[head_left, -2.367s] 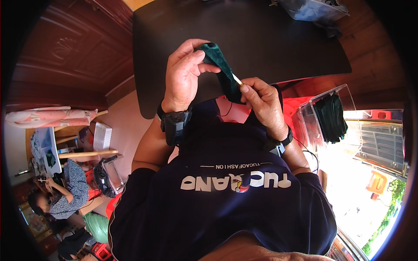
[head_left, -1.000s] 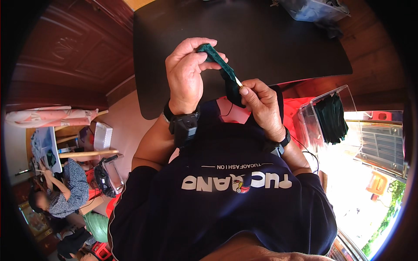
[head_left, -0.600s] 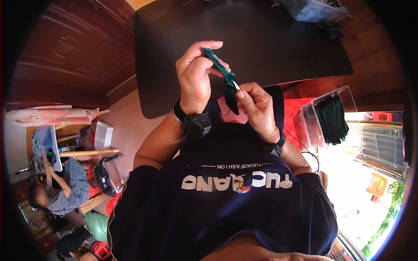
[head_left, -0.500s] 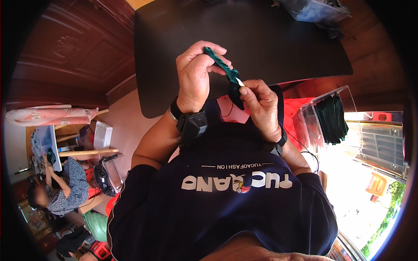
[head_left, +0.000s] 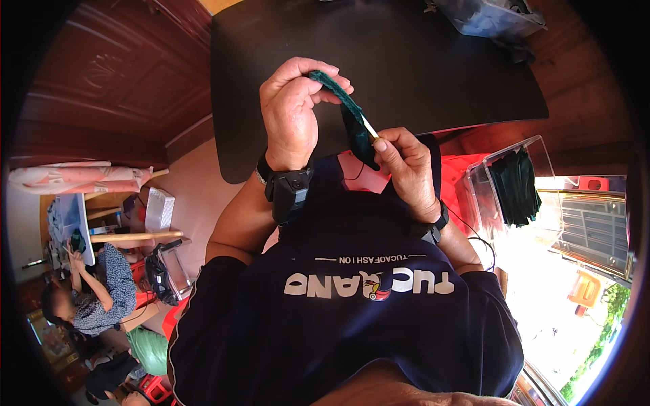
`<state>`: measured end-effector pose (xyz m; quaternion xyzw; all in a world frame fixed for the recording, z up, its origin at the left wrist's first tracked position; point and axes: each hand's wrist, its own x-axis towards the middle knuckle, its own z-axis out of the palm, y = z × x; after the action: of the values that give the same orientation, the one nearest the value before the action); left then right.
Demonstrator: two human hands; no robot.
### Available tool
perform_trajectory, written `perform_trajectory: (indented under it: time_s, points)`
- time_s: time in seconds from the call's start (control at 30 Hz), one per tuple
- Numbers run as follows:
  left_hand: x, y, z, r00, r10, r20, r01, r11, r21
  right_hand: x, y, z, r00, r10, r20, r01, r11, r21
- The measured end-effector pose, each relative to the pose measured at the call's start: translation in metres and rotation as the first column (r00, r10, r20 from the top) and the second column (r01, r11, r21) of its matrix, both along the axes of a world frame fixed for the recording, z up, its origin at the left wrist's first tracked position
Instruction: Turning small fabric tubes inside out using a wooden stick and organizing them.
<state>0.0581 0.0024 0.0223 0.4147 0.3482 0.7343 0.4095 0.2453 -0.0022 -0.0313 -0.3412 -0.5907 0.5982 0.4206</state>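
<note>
My left hand (head_left: pixel 290 111) grips one end of a dark green velvety fabric strip (head_left: pixel 335 88) between thumb and fingers, above the near part of the black table. From there the strip slants down to the right, and a darker flap of it hangs below. My right hand (head_left: pixel 406 162) is closed in a pinch on a narrow white strip (head_left: pixel 370 128), which reaches from its fingertips to the edge of the green fabric. Whether the white piece is soft or stiff, I cannot tell. The hidden end of it lies at the fabric or inside the fingers.
The black table (head_left: pixel 420 81) spreads ahead. A clear plastic bin (head_left: pixel 542 145) with folded dark green fabric pieces (head_left: pixel 516 186) stands on my right. At the far right is a translucent tub (head_left: pixel 491 17). Another person (head_left: pixel 108 291) works on the left, near a pink patterned cloth (head_left: pixel 81 179).
My left hand has moved slightly left and away from me with the green strip. More of the white strip now shows between fabric and right fingertips; the right hand has barely moved.
</note>
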Motion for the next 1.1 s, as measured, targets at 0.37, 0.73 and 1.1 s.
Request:
perform_trajectory:
  time_s: [0.37,0.73,1.1]
  points:
    - [0.009,-0.006,-0.003,0.999,-0.011,-0.040,0.008,0.998,-0.065,-0.003,-0.002,-0.003,1.000,0.014,-0.020,-0.014,1.000,0.000]
    - [0.006,-0.011,-0.005,0.987,-0.124,-0.100,0.097,0.967,-0.235,0.003,0.002,-0.013,0.808,0.360,-0.467,-0.566,0.696,-0.443]
    - [-0.003,-0.011,0.005,0.997,-0.029,-0.070,0.017,0.988,-0.157,-0.002,0.002,-0.009,0.980,0.160,-0.115,-0.182,0.959,-0.217]
